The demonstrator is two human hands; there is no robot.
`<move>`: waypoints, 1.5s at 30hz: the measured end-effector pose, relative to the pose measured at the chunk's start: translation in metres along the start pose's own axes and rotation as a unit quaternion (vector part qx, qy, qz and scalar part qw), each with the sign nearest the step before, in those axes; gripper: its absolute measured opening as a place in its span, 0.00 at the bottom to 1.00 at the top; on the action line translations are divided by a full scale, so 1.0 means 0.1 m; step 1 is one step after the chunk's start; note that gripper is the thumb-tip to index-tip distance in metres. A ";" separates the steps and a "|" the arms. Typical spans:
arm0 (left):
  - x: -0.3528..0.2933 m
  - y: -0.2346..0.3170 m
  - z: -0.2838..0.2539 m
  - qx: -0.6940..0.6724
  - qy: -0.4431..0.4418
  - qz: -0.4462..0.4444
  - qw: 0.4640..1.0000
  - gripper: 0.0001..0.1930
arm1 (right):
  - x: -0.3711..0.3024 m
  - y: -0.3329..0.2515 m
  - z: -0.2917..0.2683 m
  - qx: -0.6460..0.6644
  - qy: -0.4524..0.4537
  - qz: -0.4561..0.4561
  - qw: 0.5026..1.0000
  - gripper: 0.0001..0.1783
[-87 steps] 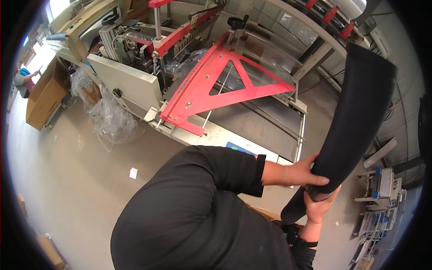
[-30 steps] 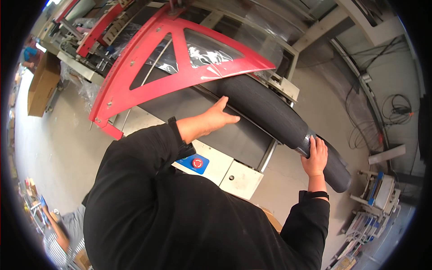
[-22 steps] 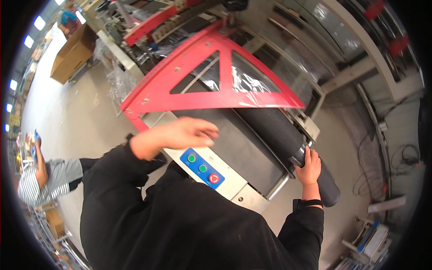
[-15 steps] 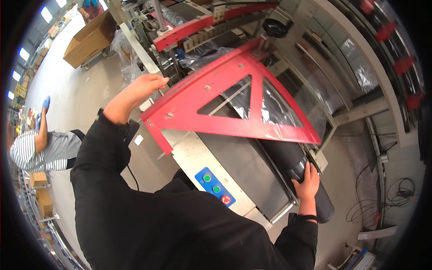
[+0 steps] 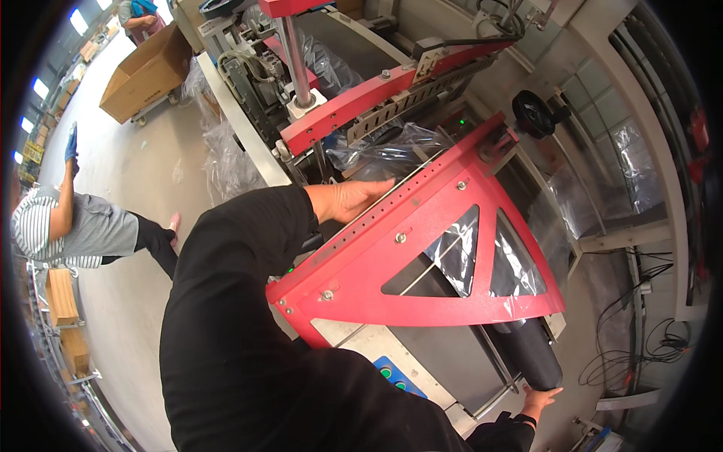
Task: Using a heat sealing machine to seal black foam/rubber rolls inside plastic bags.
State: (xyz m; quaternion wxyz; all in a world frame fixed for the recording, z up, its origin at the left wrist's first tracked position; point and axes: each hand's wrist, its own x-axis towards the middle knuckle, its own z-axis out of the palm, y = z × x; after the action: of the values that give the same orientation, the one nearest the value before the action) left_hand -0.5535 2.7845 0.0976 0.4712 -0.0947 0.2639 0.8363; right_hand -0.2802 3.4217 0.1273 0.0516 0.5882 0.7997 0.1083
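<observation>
My left hand (image 5: 350, 200) reaches in beside the far edge of a red triangular metal frame (image 5: 354, 313) on a packing machine. Its fingers are stretched out along that edge, and their lower side is partly hidden by it. Clear plastic film (image 5: 392, 154) lies crumpled just beyond the fingertips. At the lower right, my right hand (image 5: 538, 399) is by the near end of a dark roll (image 5: 531, 354), fingers extended and nothing visible in them. Whether it touches the roll I cannot tell. More clear film shows through the frame's cut-outs.
A blue panel with green buttons (image 5: 399, 378) sits close below the frame. A red crossbar (image 5: 339, 117) and a black handwheel (image 5: 533, 114) rise beyond it. Coiled cables (image 5: 666, 339) lie at right. A co-worker in a striped top (image 5: 56, 226) and a large carton (image 5: 147, 75) are at left.
My left hand has moved from the frame's left corner to behind its far edge. My right hand has slid from the roll's upper side to its near end. The view has shifted.
</observation>
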 end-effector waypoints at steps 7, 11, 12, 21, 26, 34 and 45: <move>0.19 0.02 -0.08 0.005 0.106 0.068 0.992 0.19 | -0.08 -0.22 0.00 0.317 -0.049 -0.157 0.934 0.60; 0.33 0.04 -0.43 -0.016 0.096 0.083 0.992 0.17 | -0.27 -0.50 -0.13 0.321 -0.016 -0.214 0.922 0.58; 0.35 0.05 -0.45 -0.020 0.089 0.094 0.991 0.17 | -0.34 -0.55 -0.18 0.318 -0.015 -0.222 0.922 0.58; 0.41 0.32 -0.62 -0.035 0.259 0.205 0.943 0.15 | -0.54 -0.95 -0.16 0.345 0.002 -0.341 0.875 0.52; 0.20 0.24 -0.30 -0.164 0.347 0.223 0.896 0.19 | -0.67 -1.20 -0.09 0.356 0.028 -0.375 0.855 0.50; 0.22 0.04 -0.54 -0.010 0.310 0.159 0.937 0.17 | -0.95 -1.62 -0.04 0.428 0.001 -0.389 0.816 0.46; 0.08 0.26 -0.39 0.111 0.291 0.062 0.948 0.16 | -1.08 -1.58 -0.08 0.792 -0.534 -0.095 0.281 0.32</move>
State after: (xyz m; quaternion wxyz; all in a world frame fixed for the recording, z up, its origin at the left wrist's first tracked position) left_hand -0.5830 2.7592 0.0708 0.3291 -0.2640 0.4861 0.7653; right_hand -0.3963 3.2731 0.0932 -0.0139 0.1882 0.3387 -0.9218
